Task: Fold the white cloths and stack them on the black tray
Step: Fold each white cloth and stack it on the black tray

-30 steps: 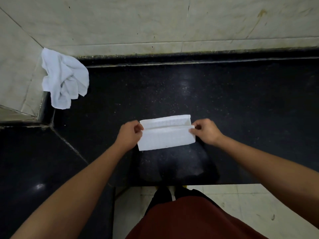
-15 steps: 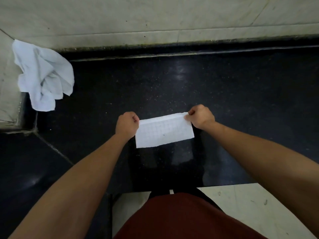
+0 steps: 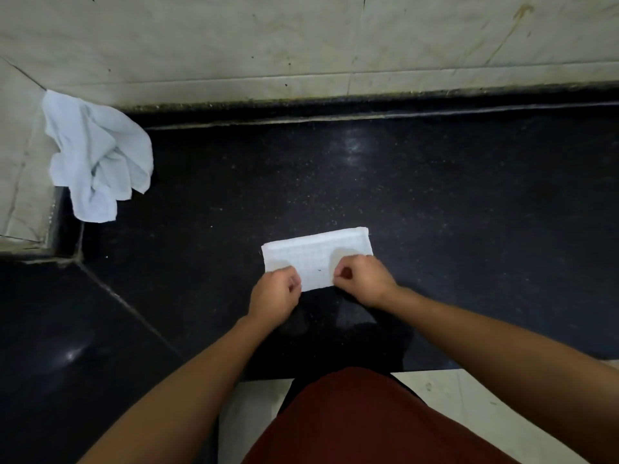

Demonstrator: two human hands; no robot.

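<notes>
Dark speckled stone forms the surface [image 3: 435, 195], backed by a pale tiled wall [image 3: 301, 45]. The folded cloth [image 3: 316, 256] lies flat close to the near edge, roughly midway along it. Both hands sit at its near side with fingers curled: the left hand [image 3: 276, 296] pinches the near-left corner and the right hand [image 3: 363, 279] pinches the near edge further right.

The stone looks polished, so I judge the main risk to be sliding. An uneven pull toward the body could drag the cloth over the near edge or skew it. The layers already show slightly offset at the far-right corner, and lifting only one ply would let the fold spring open.

Bare stone runs wide toward the far edge and the right side, giving plenty of room to push the next fold away from the drop. At the far-left corner the crumpled cloth [image 3: 97, 155] hangs over a raised pale ledge, well apart. No black tray is in view, so the path to it cannot be judged.
</notes>
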